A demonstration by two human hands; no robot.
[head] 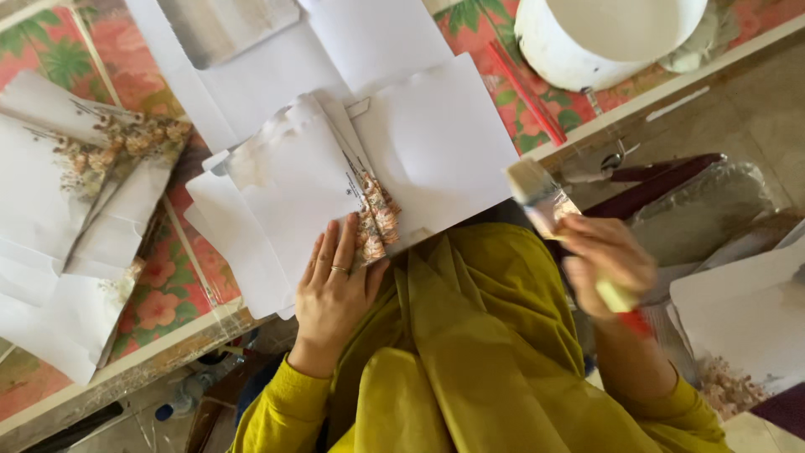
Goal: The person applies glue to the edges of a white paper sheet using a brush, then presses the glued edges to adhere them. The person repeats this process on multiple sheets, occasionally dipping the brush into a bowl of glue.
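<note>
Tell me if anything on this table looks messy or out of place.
The paper sheets under the left hand lie fanned and askew, edges not lined up. A second pile at the left is just as slanted. The brush in the right hand is blurred.

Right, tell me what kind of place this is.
Probably a home or small workshop for handmade paper goods. The left hand presses a stack of flower-printed paper envelopes on a floral-covered table, the right hand holds a paste brush, and a white bucket stands nearby.
</note>
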